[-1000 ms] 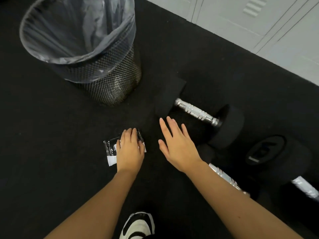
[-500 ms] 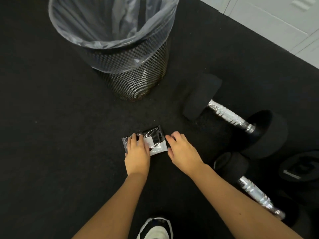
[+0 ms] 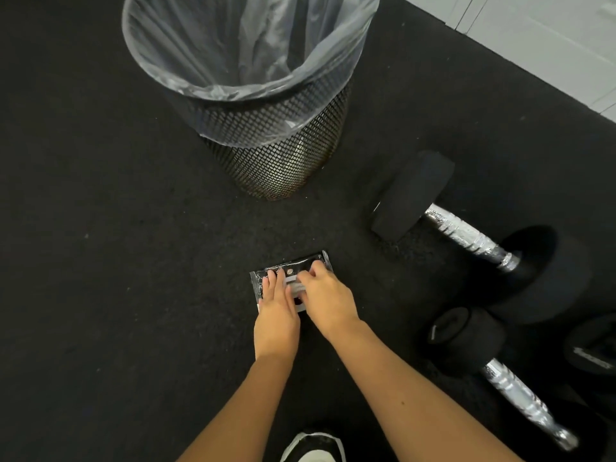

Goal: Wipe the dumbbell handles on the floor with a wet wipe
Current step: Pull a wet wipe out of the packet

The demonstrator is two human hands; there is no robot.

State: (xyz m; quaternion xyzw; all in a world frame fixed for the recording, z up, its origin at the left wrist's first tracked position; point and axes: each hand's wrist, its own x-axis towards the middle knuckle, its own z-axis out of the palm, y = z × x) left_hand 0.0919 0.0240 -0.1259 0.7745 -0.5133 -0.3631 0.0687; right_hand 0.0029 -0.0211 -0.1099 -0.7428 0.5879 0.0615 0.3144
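A black wet wipe pack (image 3: 301,264) lies flat on the black floor mat in front of me. My left hand (image 3: 276,311) presses down on its left half. The fingers of my right hand (image 3: 325,301) pinch the white flap at the pack's middle. To the right lies a black dumbbell with a silver knurled handle (image 3: 466,235). A second dumbbell's silver handle (image 3: 520,400) shows at the lower right. No wipe is visible outside the pack.
A black mesh bin (image 3: 283,161) lined with a clear bag stands just behind the pack. A third black weight (image 3: 593,348) sits at the right edge. My black-and-white shoe (image 3: 313,450) is at the bottom. Pale lockers (image 3: 533,35) run along the upper right.
My right hand has moved left from beside the pack onto its flap and closed its fingers there. My left hand stays pressed on the pack. The view has shifted closer.
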